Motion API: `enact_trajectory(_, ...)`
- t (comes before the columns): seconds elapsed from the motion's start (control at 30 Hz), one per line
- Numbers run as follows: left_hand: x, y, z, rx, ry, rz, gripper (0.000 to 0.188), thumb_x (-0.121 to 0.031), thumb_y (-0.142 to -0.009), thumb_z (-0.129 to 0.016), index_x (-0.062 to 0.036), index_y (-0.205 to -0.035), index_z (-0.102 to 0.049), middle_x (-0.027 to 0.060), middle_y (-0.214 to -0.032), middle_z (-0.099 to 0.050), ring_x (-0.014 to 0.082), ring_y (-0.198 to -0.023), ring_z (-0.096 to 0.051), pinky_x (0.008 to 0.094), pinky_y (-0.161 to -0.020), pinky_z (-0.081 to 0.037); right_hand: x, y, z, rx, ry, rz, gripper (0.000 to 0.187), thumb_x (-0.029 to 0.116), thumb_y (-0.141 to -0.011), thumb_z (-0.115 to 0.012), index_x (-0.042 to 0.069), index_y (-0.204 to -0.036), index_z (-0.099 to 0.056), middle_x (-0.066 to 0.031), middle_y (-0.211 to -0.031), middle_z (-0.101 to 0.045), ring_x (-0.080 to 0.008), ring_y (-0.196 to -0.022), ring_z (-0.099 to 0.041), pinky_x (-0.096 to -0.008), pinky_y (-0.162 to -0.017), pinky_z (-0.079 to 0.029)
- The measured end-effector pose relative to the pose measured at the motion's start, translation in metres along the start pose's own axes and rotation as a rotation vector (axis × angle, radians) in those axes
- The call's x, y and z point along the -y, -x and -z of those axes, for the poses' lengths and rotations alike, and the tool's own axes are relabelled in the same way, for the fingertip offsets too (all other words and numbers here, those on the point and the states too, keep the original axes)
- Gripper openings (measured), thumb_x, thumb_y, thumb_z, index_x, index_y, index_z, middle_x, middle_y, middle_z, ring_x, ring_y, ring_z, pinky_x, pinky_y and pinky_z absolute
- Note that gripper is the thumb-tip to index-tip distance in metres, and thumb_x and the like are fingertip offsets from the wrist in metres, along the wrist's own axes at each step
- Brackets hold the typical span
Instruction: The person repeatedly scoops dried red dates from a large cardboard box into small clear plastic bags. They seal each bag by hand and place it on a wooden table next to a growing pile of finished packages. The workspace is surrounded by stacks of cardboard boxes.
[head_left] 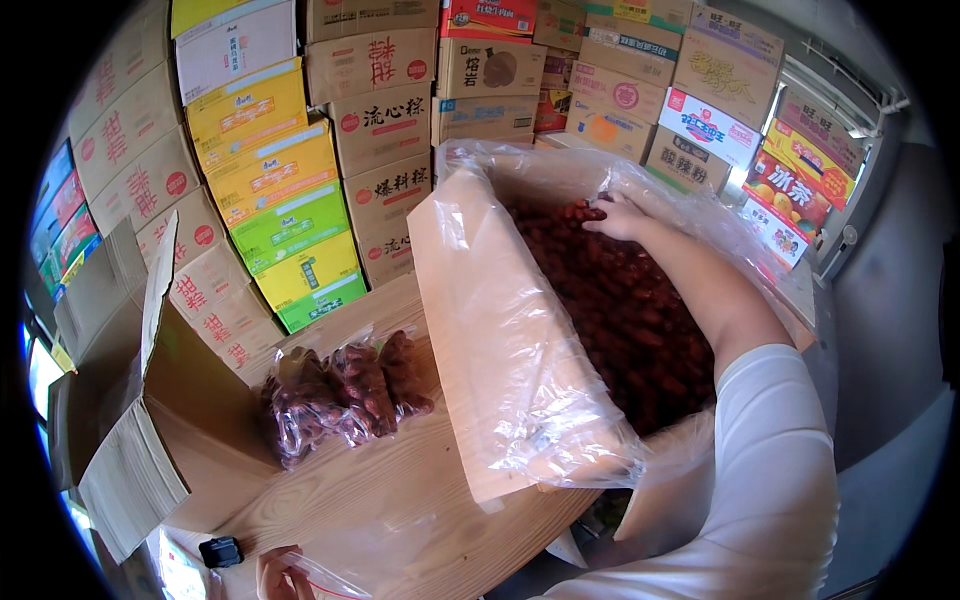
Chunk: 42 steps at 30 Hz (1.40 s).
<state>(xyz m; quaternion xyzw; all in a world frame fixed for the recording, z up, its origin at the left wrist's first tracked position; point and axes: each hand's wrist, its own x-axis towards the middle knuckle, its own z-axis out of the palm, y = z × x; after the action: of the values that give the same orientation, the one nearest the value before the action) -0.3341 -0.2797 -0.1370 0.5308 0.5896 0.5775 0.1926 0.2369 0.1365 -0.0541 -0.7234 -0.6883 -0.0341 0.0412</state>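
A large carton (480, 330) lined with clear plastic (600, 440) stands on the wooden table, filled with dark red dates (640, 340). My right hand (622, 217) reaches into its far part, fingers curled round a few dates at the top of the heap. Low in the picture, partly cut off by the edge, my left hand (283, 574) pinches a clear zip bag (350, 560) with a red strip along its mouth. Filled clear bags of dates (350, 385) lie side by side between the two cartons.
An open brown carton (205, 440) with raised flaps stands at the left. Near it lie a small black object (221, 551) and a white packet (183, 570). Stacked cartons (385, 120) in brown, yellow and green line the back. The wooden table (400, 490) curves at its near edge.
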Motion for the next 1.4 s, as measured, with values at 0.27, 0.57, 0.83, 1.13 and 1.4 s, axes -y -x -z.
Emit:
enact_trajectory(0.27, -0.004, 0.01, 0.002, 0.01, 0.018, 0.009, 0.02, 0.011, -0.082, -0.051, 0.0046, -0.098, -0.06, 0.0122, -0.099, -0.061, 0.0212, -0.091, -0.057, 0.0301, -0.08, -0.046, 0.008, 0.02, -0.017, 0.182, 0.086, -0.145, 0.082, 0.072, -0.081, -0.045, 0.023, -0.145, -0.032, -0.0269, -0.151, -0.008, -0.0465, -0.137, -0.019, -0.0493, -0.112, -0.021)
enact_trajectory(0.57, -0.017, 0.028, 0.022, 0.033, 0.016, -0.136, 0.018, 0.009, -0.086, -0.051, 0.0052, -0.102, -0.059, 0.0149, -0.104, -0.062, 0.0208, -0.089, -0.059, 0.0277, -0.074, -0.048, 0.065, 0.081, 0.022, 0.598, 0.127, -0.103, 0.104, 0.08, -0.077, -0.04, 0.014, -0.151, -0.011, -0.0208, -0.156, 0.002, -0.036, -0.144, -0.004, -0.0465, -0.115, -0.01)
enact_trajectory(0.83, -0.028, 0.053, 0.037, 0.066, 0.099, -0.093, 0.015, 0.008, -0.087, -0.053, 0.0047, -0.101, -0.058, 0.0159, -0.107, -0.063, 0.0189, -0.09, -0.059, 0.0261, -0.076, -0.048, 0.093, 0.156, 0.057, 0.672, 0.032, -0.032, 0.101, 0.079, -0.08, -0.036, 0.012, -0.151, -0.009, -0.0133, -0.157, -0.006, -0.0271, -0.145, -0.005, -0.043, -0.116, -0.011)
enact_trajectory(1.13, -0.047, 0.076, 0.053, 0.1, 0.184, -0.128, 0.011, 0.002, -0.09, -0.053, 0.0052, -0.098, -0.059, 0.013, -0.103, -0.063, 0.0175, -0.09, -0.057, 0.0253, -0.074, -0.045, 0.135, 0.202, 0.097, 0.739, -0.188, 0.151, 0.089, 0.069, -0.084, -0.045, 0.009, -0.147, -0.029, -0.0121, -0.152, -0.029, -0.0278, -0.138, -0.029, -0.0376, -0.111, -0.024)
enact_trajectory(1.4, -0.025, 0.108, 0.084, 0.138, 0.114, -0.141, 0.01, -0.002, -0.09, -0.056, 0.0035, -0.098, -0.06, 0.0102, -0.099, -0.061, 0.0165, -0.086, -0.056, 0.0263, -0.075, -0.046, 0.121, 0.18, 0.055, 0.646, -0.309, 0.123, 0.087, 0.063, -0.083, -0.052, 0.015, -0.149, -0.022, -0.0093, -0.154, -0.023, -0.0299, -0.14, -0.023, -0.0439, -0.11, -0.022)
